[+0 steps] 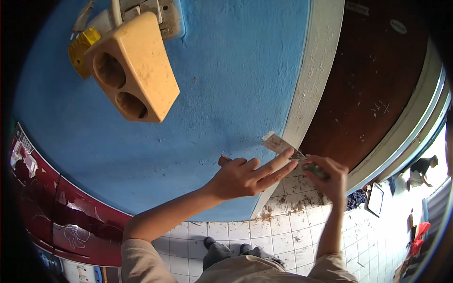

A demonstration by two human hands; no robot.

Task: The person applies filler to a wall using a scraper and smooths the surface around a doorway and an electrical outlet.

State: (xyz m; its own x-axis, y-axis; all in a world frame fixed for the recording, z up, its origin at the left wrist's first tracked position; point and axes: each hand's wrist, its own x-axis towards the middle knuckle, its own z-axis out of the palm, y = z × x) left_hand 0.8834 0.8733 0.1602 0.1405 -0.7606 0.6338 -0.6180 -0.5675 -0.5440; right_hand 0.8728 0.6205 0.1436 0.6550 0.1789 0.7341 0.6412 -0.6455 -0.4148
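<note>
Head view: I see my right hand [330, 178] clamped on the handle of a scraper [289, 150], its thin stiff blade on the white door frame [311, 80], left hand [245, 177] open, fingertips steadying the blade; light tool, best held by the handle.

A beige two-socket adapter [134, 70] projects from the blue wall [226, 85]. A brown door [368, 80] sits right of it. White floor tiles [283, 236] lie below.

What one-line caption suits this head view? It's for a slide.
Both hands work a scraper against the blue wall beside a white door frame.
</note>
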